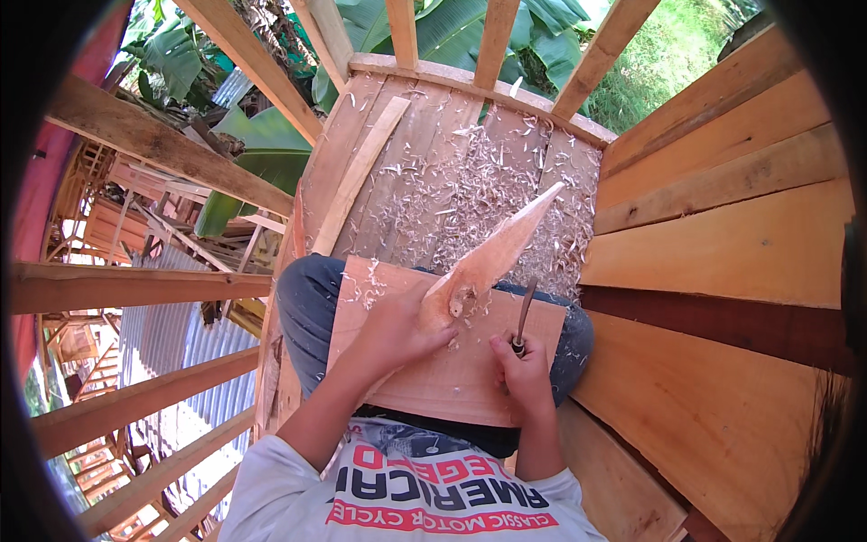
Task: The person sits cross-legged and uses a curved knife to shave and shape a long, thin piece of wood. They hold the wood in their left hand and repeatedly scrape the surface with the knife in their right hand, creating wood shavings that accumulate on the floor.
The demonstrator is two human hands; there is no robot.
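In my left hand (402,327) I grip the thick near end of a wood carving (501,251), a pale piece that tapers to a long point toward the far right. A knot or rough hollow shows on its near part. My right hand (526,366) is closed around the handle of a carving knife (525,312), its narrow dark blade pointing away from me. The blade is a little to the right of the carving and apart from it. Both hands are over a flat wooden board (433,375) lying across my lap, with a few curled shavings on it.
Wood shavings (470,190) cover much of the plank floor (370,217) ahead. A loose wooden strip (361,176) lies at its left. Slatted railing (153,144) encloses the left and far sides, and a plank wall (722,253) stands close on the right.
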